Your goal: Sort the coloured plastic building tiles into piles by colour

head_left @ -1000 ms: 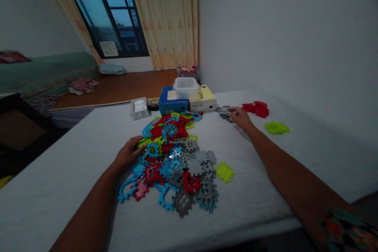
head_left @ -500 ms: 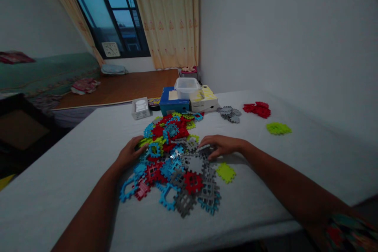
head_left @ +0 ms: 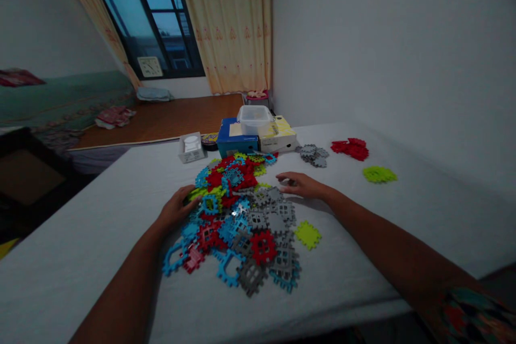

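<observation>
Many notched plastic tiles (head_left: pixel 242 215) heaped, left hand (head_left: pixel 177 209) spread on them, right hand (head_left: pixel 300 185) flat, seemingly gripping nothing.

White-sheeted table (head_left: pixel 100 215) under toy tiles (head_left: pixel 242 220)

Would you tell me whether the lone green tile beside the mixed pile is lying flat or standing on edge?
Flat: the green tile lies face up on the table, whole outline showing, apart from the pile.
</observation>
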The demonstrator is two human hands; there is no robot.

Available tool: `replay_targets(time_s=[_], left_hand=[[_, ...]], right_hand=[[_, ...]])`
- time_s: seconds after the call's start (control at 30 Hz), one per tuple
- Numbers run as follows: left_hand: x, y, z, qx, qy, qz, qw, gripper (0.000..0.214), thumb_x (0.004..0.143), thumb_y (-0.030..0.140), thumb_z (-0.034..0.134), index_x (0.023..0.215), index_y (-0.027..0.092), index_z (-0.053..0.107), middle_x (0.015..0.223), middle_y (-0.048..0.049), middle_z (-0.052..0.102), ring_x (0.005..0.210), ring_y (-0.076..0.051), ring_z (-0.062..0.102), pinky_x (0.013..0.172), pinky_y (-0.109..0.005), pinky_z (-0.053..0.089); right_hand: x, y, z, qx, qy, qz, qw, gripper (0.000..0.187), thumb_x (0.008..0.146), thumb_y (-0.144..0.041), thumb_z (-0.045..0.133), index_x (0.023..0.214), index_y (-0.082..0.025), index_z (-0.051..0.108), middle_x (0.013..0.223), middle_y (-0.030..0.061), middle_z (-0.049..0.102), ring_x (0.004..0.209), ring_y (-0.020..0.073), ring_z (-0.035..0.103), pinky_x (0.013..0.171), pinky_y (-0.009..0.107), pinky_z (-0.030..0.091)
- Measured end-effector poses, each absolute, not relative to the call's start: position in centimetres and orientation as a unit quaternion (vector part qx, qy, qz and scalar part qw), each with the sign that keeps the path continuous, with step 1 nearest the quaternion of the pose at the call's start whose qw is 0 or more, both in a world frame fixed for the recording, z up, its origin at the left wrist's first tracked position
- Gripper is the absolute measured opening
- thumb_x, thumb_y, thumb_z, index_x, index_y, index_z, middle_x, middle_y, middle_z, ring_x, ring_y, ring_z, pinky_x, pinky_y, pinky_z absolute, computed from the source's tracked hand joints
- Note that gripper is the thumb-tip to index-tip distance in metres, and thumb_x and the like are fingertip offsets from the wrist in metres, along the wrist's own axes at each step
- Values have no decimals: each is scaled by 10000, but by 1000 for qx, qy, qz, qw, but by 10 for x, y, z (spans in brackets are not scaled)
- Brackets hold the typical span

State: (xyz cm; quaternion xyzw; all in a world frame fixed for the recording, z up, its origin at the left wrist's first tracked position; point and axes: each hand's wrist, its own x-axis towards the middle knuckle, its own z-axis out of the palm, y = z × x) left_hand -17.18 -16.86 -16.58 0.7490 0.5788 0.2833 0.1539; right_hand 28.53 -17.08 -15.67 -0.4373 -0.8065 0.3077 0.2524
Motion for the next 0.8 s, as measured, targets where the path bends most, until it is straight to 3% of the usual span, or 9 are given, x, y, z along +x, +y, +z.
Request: replay_targets(time_s=[0.1, 0.23, 0.4, 0.5, 0.7, 0.8], left_hand=[[-171, -169, -165, 749, 578, 287, 150, 760, 716, 782, 504, 1166, 188, 648, 1205, -117, 654, 1127, -297, 608, 1017, -432, 464], [-172, -168, -166, 755, 574, 283, 144, 731, 728, 761, 506, 1147, 180, 653, 1182, -120, 663, 1122, -295, 614, 1018, -432, 466], [-175, -166, -171, 752, 575, 287, 146, 761, 732, 776, 493, 1171, 172, 639, 1217, -131, 647, 1144, -294, 604, 1046, -438, 445], [-176, -165, -172, 753, 573, 286, 149, 785, 720, 793, 495, 1179, 173, 635, 1215, -131, 648, 1149, -296, 599, 1055, -443, 436], [-177, -165, -172, 758, 570, 281, 147, 742, 748, 759, 502, 1188, 176, 632, 1227, -127, 641, 1162, -297, 595, 1053, -438, 440], [-177, -165, -171, 760, 569, 279, 145, 726, 757, 741, 507, 1186, 168, 630, 1211, -127, 643, 1132, -289, 610, 1032, -426, 460]], right_hand=[[272, -174, -165, -422, -825, 286, 243, 506, 804, -343, 702, 1277, -181, 625, 1143, 100, 688, 811, 163, 601, 773, 304, 482], [267, -171, -171, -425, -807, 316, 262, 341, 756, -238, 701, 1089, -168, 699, 946, 52, 702, 727, 138, 574, 689, 263, 456], [274, -168, -168, -451, -755, 379, 287, 203, 721, -299, 690, 861, -154, 674, 737, 14, 653, 619, 119, 548, 591, 237, 427], [287, -161, -163, -477, -712, 408, 315, 225, 685, -355, 705, 776, -162, 631, 648, -4, 613, 563, 113, 524, 554, 241, 431], [352, -133, -156, -576, -477, 334, 575, 347, 625, -482, 710, 764, -214, 538, 670, 6, 584, 613, 149, 560, 575, 290, 519], [385, -123, -161, -601, -400, 272, 636, 356, 638, -518, 662, 750, -235, 476, 647, -3, 536, 606, 153, 545, 565, 297, 526]])
